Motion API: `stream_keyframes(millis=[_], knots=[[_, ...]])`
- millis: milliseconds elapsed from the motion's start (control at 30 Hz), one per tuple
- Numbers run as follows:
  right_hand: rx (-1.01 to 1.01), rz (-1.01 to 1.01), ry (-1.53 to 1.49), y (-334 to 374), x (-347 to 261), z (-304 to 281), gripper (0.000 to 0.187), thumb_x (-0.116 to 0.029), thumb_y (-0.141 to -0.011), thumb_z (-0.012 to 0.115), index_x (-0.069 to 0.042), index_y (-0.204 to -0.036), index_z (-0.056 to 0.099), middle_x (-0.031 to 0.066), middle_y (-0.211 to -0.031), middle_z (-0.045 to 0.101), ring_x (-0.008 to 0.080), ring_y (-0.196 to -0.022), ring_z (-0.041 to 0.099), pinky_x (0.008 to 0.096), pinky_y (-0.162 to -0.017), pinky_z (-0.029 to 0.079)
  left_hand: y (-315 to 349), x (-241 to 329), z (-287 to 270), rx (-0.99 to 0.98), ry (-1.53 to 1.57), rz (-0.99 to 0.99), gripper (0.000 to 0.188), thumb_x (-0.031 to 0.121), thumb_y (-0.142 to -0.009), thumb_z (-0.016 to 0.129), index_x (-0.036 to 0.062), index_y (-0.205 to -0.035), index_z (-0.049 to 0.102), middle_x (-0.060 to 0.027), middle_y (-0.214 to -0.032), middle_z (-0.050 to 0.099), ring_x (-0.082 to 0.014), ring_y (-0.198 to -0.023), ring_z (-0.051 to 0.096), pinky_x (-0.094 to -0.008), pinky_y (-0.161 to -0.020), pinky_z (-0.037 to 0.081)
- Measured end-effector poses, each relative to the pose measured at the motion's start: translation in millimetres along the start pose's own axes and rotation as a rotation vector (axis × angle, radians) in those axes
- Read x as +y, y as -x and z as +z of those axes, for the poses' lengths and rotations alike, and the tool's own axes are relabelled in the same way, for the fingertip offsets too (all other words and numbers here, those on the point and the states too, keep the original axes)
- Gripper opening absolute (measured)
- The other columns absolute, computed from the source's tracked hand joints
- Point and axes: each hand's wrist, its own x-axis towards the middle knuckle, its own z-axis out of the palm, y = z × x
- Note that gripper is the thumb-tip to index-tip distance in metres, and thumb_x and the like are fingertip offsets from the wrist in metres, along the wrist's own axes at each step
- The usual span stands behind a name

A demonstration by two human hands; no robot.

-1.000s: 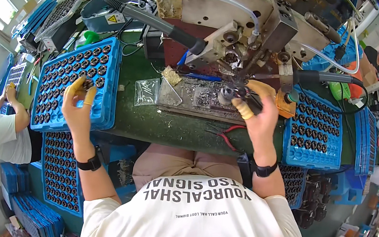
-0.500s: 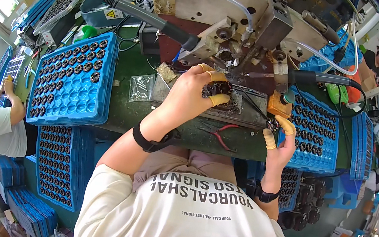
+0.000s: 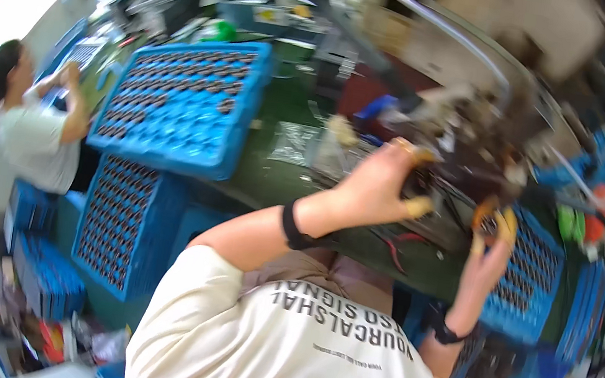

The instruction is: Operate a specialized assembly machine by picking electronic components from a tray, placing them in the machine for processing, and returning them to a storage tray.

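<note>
My left hand [image 3: 374, 182], with yellow finger covers, curls around a dark round part [image 3: 419, 181] at the front of the bench machine. Blur hides that part's details. My right hand [image 3: 492, 256], also in yellow finger covers, pinches a small dark round part [image 3: 489, 226] between thumb and fingers, to the right of the left hand. Above both hands stands the metal machine [image 3: 472, 139], smeared by motion. Red-handled pliers [image 3: 396, 250] lie on the green bench between my hands.
A blue tray [image 3: 199, 128] partly filled with dark round parts sits at the left, above a stack of similar trays [image 3: 166, 224]. Another filled blue tray [image 3: 543, 319] is at the right. A clear bag [image 3: 295, 143] lies near the machine. Another person [image 3: 33, 128] works at far left.
The whole view has swung, so the scene shifts rightward and blurs. Both hands stay near the machine, each still holding its round part.
</note>
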Motion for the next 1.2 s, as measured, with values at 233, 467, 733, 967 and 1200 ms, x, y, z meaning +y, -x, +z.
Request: stream_keyframes(millis=[233, 467, 733, 967, 1200], knots=[[-0.054, -0.106, 0.09, 10.4, 30.4, -6.4, 0.036, -0.018, -0.097, 0.059, 0.001, -0.127, 0.054, 0.0209, -0.139, 0.051, 0.0368, -0.125, 0.051, 0.0364, -0.089, 0.047, 43.6, -17.7, -72.3, 0.103, -0.163, 0.015, 0.054, 0.018, -0.075, 0.077, 0.0031, -0.124, 0.059, -0.0176, -0.118, 0.059, -0.0355, -0.109, 0.056, -0.0424, -0.094, 0.047], [-0.142, -0.02, 0.103, 4.7, 41.4, -13.0, 0.03, -0.016, -0.096, 0.061, 0.004, -0.118, 0.058, 0.021, -0.14, 0.051, 0.0364, -0.124, 0.052, 0.0396, -0.098, 0.042, 102.4, -64.5, -280.9, 0.151, -0.834, -0.561, 0.024, 0.017, -0.08, 0.071, 0.0064, -0.101, 0.074, -0.0149, -0.098, 0.071, -0.03, -0.093, 0.067, -0.0386, -0.084, 0.052], [-0.151, 0.095, -0.271, 6.6, 61.2, -58.8, 0.036, -0.006, -0.093, 0.064, -0.001, -0.127, 0.059, 0.0081, -0.123, 0.055, 0.0179, -0.109, 0.057, 0.0296, -0.096, 0.044, 102.6, -121.0, -360.9, -0.122, -0.941, -0.758, 0.044, 0.03, -0.072, 0.078, 0.0029, -0.105, 0.071, -0.0172, -0.094, 0.072, -0.0308, -0.086, 0.07, -0.0389, -0.078, 0.054], [-0.058, 0.356, -0.145, 21.2, 111.6, -148.2, 0.043, -0.006, -0.087, 0.07, -0.003, -0.129, 0.059, 0.0084, -0.123, 0.062, 0.0193, -0.113, 0.058, 0.0319, -0.098, 0.045, 98.1, -155.8, -381.5, 0.005, -1.098, -0.444, 0.046, 0.029, -0.073, 0.077, 0.0013, -0.109, 0.067, -0.019, -0.098, 0.069, -0.0342, -0.09, 0.067, -0.042, -0.078, 0.052], [-0.039, 0.554, 0.188, 40.6, 242.0, -202.0, 0.041, -0.012, -0.081, 0.074, -0.004, -0.12, 0.065, 0.0162, -0.111, 0.069, 0.0257, -0.099, 0.068, 0.0346, -0.088, 0.051, 120.2, -136.4, -313.8, 0.259, -0.263, -0.61, 0.046, 0.009, -0.09, 0.068, 0.0037, -0.133, 0.055, -0.0067, -0.112, 0.061, -0.0124, -0.09, 0.062, -0.0248, -0.073, 0.052]])
